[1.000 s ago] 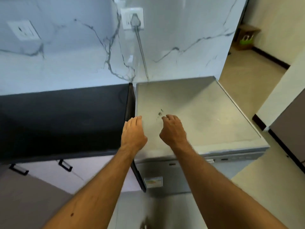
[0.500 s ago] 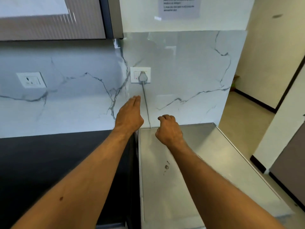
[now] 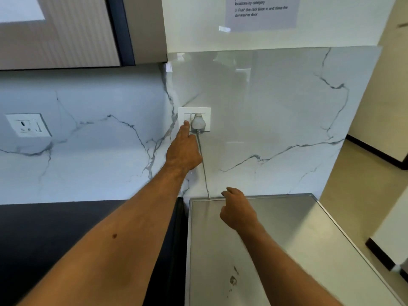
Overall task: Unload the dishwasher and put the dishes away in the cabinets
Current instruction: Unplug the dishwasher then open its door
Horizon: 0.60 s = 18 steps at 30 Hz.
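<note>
The left hand (image 3: 183, 151) is reaching far across to the wall socket (image 3: 194, 119), its fingers straight and one fingertip (image 3: 186, 123) pressing at the switch just left of the white plug (image 3: 197, 122); it is grasping nothing. A second ago both hands were hovering low over the steel top of the dishwasher (image 3: 298, 239), and half a second ago the left one was rising toward the socket, so it has just arrived there while the view has been tilting up from the machine to the wall. The right hand (image 3: 238, 209) is hanging over the far left of the dishwasher top, loosely curled and holding nothing. A grey cord (image 3: 204, 168) is running down from the plug to the far edge of the dishwasher. The dishwasher is sitting to the right of the dark table (image 3: 55, 228), touching or just beside it; its door and racks are out of view, so the dishes cannot be seen. A second socket (image 3: 28, 125) is sitting far to the left on the marble wall, a cabinet (image 3: 66, 34) is hanging above it, and a printed notice (image 3: 261, 12) is stuck high on the wall. This is looking like a power step at the switch, not unloading itself, so the task seems to be barely begun: the door is probably waiting to be opened next.
</note>
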Available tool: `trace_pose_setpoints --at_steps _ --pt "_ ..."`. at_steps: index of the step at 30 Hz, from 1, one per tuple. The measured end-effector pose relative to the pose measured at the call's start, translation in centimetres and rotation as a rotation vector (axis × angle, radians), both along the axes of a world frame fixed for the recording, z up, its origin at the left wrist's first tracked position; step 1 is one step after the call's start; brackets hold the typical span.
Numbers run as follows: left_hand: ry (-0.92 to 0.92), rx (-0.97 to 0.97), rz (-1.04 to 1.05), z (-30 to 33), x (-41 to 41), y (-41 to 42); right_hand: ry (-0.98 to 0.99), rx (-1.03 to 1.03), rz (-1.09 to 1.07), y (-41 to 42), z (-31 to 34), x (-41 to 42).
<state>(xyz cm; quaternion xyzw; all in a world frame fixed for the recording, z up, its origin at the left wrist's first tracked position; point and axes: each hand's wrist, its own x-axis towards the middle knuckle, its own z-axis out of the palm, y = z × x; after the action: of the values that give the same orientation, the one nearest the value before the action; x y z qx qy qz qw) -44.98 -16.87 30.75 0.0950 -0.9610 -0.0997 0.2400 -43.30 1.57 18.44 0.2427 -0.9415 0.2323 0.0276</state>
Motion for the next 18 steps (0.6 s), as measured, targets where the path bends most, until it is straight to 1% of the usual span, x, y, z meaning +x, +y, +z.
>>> trace_pose_setpoints --at_steps 5,9,14,18 --pt "-0.064 -0.055 0.000 -0.1 -4.5 -1.4 -0.028 0.022 0.027 -0.6 -1.7 -3.5" --pt "-0.140 -0.044 -0.028 -0.6 -6.8 -2.6 -0.043 0.012 0.056 -1.4 -2.4 -5.4" --pt "-0.108 -0.094 -0.011 -2.1 -8.7 -3.9 -0.076 0.003 0.088 -2.5 -3.0 -6.3" --pt "-0.131 -0.076 0.029 -2.1 -10.3 -4.9 -0.081 0.007 0.110 -2.7 -3.3 -6.8"
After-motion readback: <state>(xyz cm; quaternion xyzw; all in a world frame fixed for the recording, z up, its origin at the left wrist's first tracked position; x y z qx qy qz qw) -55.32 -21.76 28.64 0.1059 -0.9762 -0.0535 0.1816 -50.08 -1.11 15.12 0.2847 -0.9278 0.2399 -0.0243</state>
